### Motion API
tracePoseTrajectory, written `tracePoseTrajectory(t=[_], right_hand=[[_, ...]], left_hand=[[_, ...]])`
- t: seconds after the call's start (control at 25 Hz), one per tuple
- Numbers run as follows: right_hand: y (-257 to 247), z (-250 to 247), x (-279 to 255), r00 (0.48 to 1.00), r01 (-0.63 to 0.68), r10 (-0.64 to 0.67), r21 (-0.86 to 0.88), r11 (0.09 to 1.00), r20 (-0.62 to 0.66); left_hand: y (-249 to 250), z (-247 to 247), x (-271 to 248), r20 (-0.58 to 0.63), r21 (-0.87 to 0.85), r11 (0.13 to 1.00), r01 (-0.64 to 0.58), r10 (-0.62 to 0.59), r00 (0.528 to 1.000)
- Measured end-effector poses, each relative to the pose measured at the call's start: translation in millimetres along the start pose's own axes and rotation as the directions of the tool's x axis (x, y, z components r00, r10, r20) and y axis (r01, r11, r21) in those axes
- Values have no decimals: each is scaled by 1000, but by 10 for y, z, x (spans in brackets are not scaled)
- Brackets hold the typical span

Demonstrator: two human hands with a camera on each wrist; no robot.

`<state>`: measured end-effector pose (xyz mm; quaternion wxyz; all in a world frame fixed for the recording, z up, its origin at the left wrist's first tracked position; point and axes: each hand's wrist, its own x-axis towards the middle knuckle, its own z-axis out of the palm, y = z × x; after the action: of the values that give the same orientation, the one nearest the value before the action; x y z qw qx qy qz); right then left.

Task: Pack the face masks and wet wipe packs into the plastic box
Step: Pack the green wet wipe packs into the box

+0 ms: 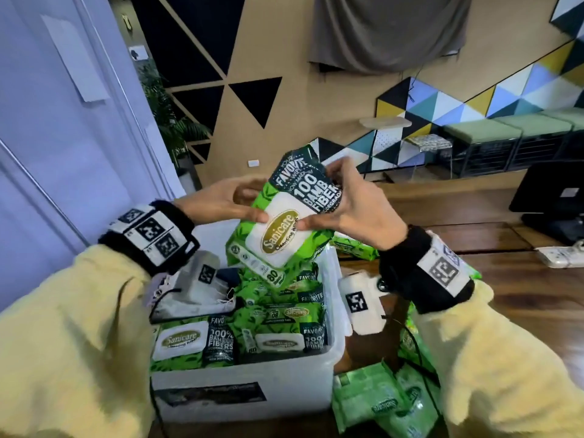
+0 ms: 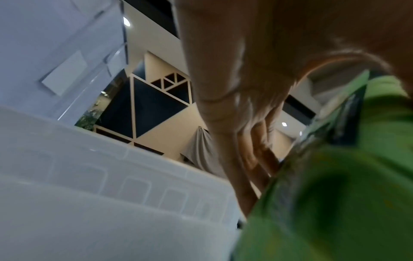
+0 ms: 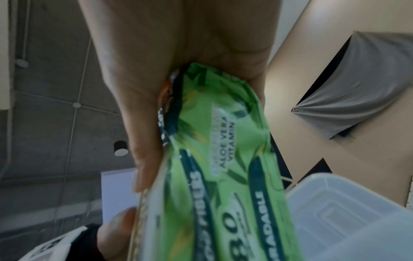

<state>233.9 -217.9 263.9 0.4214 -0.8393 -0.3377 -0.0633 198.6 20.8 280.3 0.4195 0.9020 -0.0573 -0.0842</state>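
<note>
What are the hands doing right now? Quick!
Left hand: holding the wipes pack by its left edge.
Right hand: holding the same wipes pack by its right side.

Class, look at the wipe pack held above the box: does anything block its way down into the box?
Yes: wipe packs already in the box lie right under the held wipe pack, gripped by the left hand and right hand.

The pack between my fingers reads "Sanicare" at my thumbtips, "100 BAMB FIBER" under my right fingers. Its edge past my right thumb says "ALOE VERA VITAMIN".
</note>
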Motion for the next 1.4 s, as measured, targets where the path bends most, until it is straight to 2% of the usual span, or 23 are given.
tracePoseTrajectory(t=[0.04, 0.12, 0.2, 0.28, 0.36, 0.44, 0.48, 0.52, 0.56, 0.6, 0.64, 0.72, 0.76, 0.8, 0.88, 1.0, 1.12, 1.28, 1.36, 1.4], right_hand=[[-17, 62, -21, 997, 22, -21, -14, 1000, 72], [-21, 244, -106, 977, 72, -61, -50, 996, 204], [-33, 476, -220, 955, 106, -75, -95, 990, 288], [-17, 618, -324, 939, 87, -53, -86, 992, 339], [99, 623, -433, 928, 9, -34, 69, 998, 371], [379, 512, -551, 965, -90, 4, 318, 944, 262], [564, 446, -612, 978, -142, 73, 370, 918, 196], [794, 398, -661, 980, -179, 138, 323, 929, 147], [1074, 371, -706, 969, -237, 218, 186, 954, 115], [1383, 366, -736, 942, -330, 324, 49, 943, 90], [1686, 366, -747, 884, -457, 463, -87, 885, 67], [2195, 415, -763, 712, -673, 702, -274, 687, 13], [2369, 420, -774, 638, -730, 770, -341, 592, -27], [2493, 416, -782, 582, -763, 809, -398, 509, -80], [2643, 406, -794, 486, -826, 857, -409, 388, -169], [2797, 450, -794, 362, -884, 914, -378, 275, -183], [2927, 551, -727, 326, -899, 923, -370, 236, -205], [3003, 673, -661, 328, -905, 915, -358, 231, -237], [2995, 754, -677, 347, -884, 909, -404, 235, -232], [3007, 789, -673, 364, -866, 901, -441, 234, -237]], left_hand=[[-83, 60, -63, 30, -29, 999, 18, -18, 999], [-255, 207, -194, 143, 19, 999, 48, -50, 988], [-425, 368, -318, 283, 59, 996, 72, -86, 955], [-572, 454, -395, 283, 93, 990, 102, -124, 951], [-627, 514, -419, 293, 207, 975, 81, -141, 946], [-635, 618, -369, 365, 421, 907, 2, -171, 915], [-614, 673, -314, 403, 499, 866, -47, -184, 897], [-620, 736, -256, 436, 540, 838, -77, -200, 878], [-619, 787, -198, 471, 556, 826, -95, -220, 854], [-642, 852, -136, 500, 571, 814, -106, -243, 831], [-664, 927, -85, 511, 614, 780, -119, -278, 813], [-767, 1100, 3, 495, 737, 658, -152, -373, 785], [-816, 1208, 28, 474, 792, 587, -168, -417, 776], [-847, 1320, 39, 451, 830, 529, -179, -446, 774], [-885, 1513, 28, 421, 864, 467, -187, -467, 778], [-1010, 1667, 47, 382, 889, 416, -191, -444, 811], [-1114, 1771, 63, 368, 907, 356, -224, -414, 833], [-1248, 1821, 45, 358, 920, 300, -251, -387, 849], [-1255, 1782, 6, 341, 912, 333, -241, -288, 895], [-1251, 1751, -22, 352, 899, 364, -243, -274, 895]])
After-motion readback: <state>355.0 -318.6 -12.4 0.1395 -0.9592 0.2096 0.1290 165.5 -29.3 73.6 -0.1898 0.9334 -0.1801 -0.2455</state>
